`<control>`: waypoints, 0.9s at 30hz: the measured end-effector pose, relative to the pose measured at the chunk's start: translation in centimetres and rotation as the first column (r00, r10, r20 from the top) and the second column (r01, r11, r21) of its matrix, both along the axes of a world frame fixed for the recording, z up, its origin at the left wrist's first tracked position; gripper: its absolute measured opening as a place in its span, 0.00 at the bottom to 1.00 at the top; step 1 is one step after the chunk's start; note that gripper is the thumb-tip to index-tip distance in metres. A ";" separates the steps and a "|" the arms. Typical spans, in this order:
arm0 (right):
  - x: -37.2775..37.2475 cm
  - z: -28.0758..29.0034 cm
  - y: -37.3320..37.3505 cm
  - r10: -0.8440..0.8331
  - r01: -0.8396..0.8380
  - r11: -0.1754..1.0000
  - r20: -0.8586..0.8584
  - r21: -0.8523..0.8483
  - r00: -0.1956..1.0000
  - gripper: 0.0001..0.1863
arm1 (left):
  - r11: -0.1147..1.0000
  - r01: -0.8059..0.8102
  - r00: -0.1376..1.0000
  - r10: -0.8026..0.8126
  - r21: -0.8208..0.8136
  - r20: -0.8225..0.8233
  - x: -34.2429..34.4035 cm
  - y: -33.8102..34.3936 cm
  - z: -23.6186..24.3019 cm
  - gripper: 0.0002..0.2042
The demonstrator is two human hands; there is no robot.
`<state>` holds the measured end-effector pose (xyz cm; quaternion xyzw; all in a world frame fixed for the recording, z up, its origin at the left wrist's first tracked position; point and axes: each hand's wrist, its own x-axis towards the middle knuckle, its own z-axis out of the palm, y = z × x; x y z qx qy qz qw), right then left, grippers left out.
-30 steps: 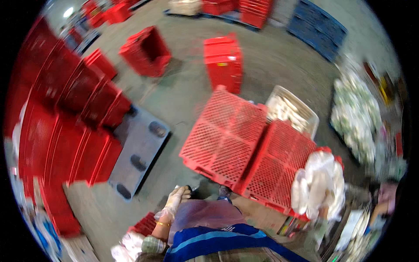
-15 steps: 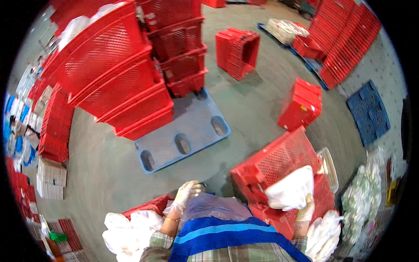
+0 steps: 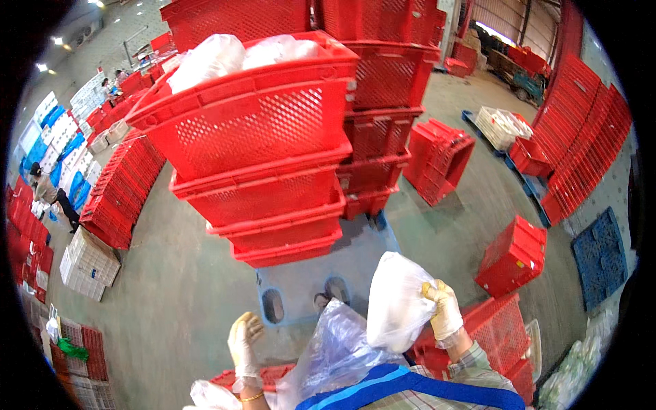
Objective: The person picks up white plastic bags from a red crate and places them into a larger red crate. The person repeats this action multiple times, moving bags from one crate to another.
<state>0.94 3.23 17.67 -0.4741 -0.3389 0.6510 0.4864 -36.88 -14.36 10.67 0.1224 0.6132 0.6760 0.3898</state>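
Observation:
My right hand (image 3: 444, 311), in a pale glove, grips a filled white plastic bag (image 3: 398, 301) by its side, held up in front of my body. Further left, my gloved left hand (image 3: 244, 345) is raised with its fingers loosely bent apart and nothing in them. Ahead stands a tall stack of red crates (image 3: 260, 133); the top front crate holds white bags (image 3: 210, 63). Under the stack lies a blue pallet (image 3: 307, 301). Below my left hand, a white bag (image 3: 215, 396) rests by a red crate (image 3: 263, 376).
Red crates (image 3: 499, 331) lie beside my right arm. A lone red crate (image 3: 512, 256) and a tipped one (image 3: 439, 162) are on the floor. A blue pallet (image 3: 601, 258) lies far right. Nested crates (image 3: 126, 195) stand left, with a person (image 3: 51, 191) beyond.
My right hand has lifted the white bag from over the red crates up toward the stack. My left hand has shifted left. The view has tilted up, and I am nearer the stack.

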 end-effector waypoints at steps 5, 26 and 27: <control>-7.6 8.4 8.4 0.037 -0.036 0.997 -0.014 0.073 0.999 0.09 | 0.986 -0.111 0.915 0.151 0.128 -0.374 -9.6 10.1 10.5 0.18; -32.1 45.6 40.3 0.151 -0.993 0.014 0.981 0.119 0.120 0.19 | 0.936 0.156 0.565 0.179 0.317 -0.806 -26.0 33.6 38.1 0.19; -33.0 44.3 40.8 0.057 -0.987 -0.139 0.996 0.076 0.068 0.18 | 0.949 0.146 0.549 0.158 0.280 -0.821 -27.2 34.2 38.9 0.19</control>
